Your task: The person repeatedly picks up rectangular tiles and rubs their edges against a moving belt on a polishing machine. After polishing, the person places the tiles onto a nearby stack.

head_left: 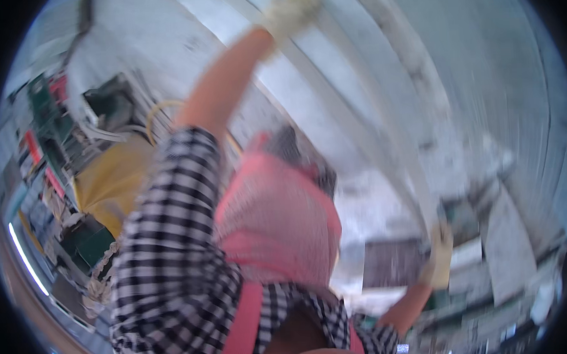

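Observation:
My left hand [292, 15], in a cream work glove, reaches far out at the top. It is smeared by motion, so its fingers cannot be made out. Beside it run long pale strips [382, 109], which slant down to the right and draw together at my right hand [437, 255]. That hand, also gloved, is closed around their narrow end. The strips lie over a broad whitish surface [348, 66]. Whether my left hand touches the strips is too blurred to tell. My checked sleeves and pink apron [279, 221] fill the lower middle.
Next to my right hand is a dark brown rectangular panel [395, 264], with a pale pointed sheet [507, 249] further right. To my left are a yellow sheet [116, 178], a dark green box [87, 242], and a dark bin [109, 102] near white tubes [144, 94].

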{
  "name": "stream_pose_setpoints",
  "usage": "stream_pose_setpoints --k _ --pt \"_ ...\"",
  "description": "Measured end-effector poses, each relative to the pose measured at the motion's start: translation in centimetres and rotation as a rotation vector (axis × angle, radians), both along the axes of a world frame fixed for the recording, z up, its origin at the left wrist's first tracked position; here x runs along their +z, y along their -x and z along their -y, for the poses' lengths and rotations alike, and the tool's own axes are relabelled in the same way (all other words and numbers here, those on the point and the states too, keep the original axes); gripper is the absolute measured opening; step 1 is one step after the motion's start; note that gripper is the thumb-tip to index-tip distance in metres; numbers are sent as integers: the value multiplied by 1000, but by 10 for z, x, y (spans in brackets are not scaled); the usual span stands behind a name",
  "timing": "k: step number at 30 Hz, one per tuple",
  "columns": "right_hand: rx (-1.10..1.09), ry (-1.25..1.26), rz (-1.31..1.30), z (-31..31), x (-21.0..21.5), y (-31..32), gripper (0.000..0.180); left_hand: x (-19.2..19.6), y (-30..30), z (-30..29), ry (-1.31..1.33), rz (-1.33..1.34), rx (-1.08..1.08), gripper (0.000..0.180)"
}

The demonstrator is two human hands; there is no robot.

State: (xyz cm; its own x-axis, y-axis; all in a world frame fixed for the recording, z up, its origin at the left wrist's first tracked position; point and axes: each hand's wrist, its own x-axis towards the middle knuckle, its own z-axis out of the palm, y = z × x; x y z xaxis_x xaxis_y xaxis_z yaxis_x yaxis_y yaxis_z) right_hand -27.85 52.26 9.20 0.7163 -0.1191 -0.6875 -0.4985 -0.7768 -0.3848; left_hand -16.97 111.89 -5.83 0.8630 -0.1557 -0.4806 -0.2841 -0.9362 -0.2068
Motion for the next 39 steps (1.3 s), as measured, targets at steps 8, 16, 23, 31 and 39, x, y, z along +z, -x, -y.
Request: stream_pose_setpoints --k 8,16,23,31,39 --pt "-13 65 -277 13 -53 -13 47 -22 8 -4 338 37 323 70" --pt "196 131 -104 11 -97 15 48 -7 94 62 317 105 25 49" --pt "19 -80 -91 48 -145 25 31 -15 132 86 424 233 -172 31" --pt "23 -91 -169 57 -148 16 27 -11 111 90 281 93 -187 27" --pt "175 -87 -152 52 -129 4 28 -21 118 78 139 175 -334 23"
